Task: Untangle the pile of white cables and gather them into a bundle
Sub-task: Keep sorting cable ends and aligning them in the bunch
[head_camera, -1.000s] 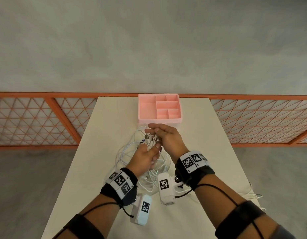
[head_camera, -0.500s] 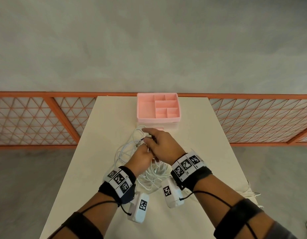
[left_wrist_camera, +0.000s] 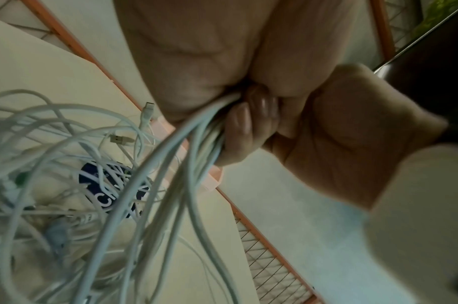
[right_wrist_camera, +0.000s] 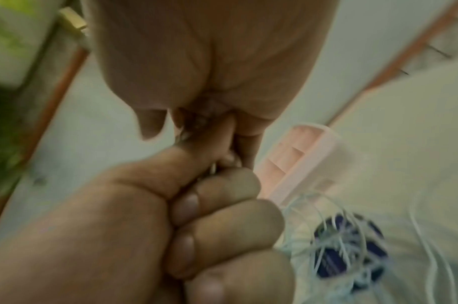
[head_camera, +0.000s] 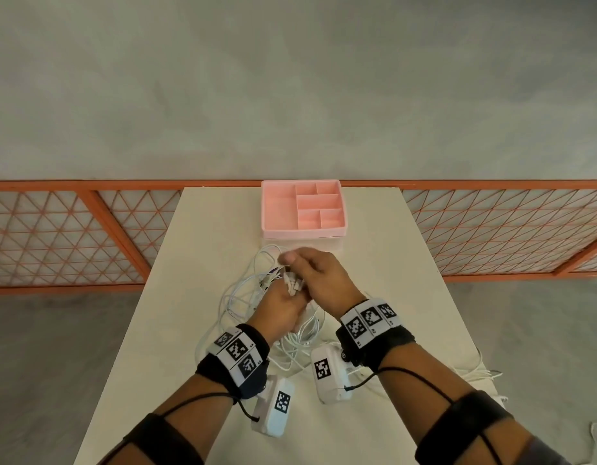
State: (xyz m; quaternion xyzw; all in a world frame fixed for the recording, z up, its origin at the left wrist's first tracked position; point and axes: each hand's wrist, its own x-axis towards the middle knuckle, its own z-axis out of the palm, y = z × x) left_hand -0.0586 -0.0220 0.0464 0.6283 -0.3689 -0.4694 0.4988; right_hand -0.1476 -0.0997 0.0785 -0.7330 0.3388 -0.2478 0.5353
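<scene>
A tangle of white cables (head_camera: 241,298) lies on the cream table (head_camera: 391,263), in loops around and under my hands. My left hand (head_camera: 288,294) grips a bunch of cable ends, whose plugs (head_camera: 293,284) stick up out of the fist. My right hand (head_camera: 292,264) sits over that fist from the right, its thumb and fingers curled onto the same ends. In the left wrist view the gathered cables (left_wrist_camera: 196,148) run out of my left hand (left_wrist_camera: 196,61), and the right hand's fingers (left_wrist_camera: 242,125) wrap them. The right wrist view is blurred and shows both hands pressed together.
A pink divided tray (head_camera: 277,209) stands at the table's far edge, just beyond the cables. A dark blue round sticker (left_wrist_camera: 109,186) lies on the table under the loops. More white cable (head_camera: 479,373) trails off the right edge. Orange mesh fencing (head_camera: 72,236) flanks the table.
My right hand, held over the upright plugs a second ago, has come down and closed on them above the left fist. The left hand has kept its grip and hardly moved.
</scene>
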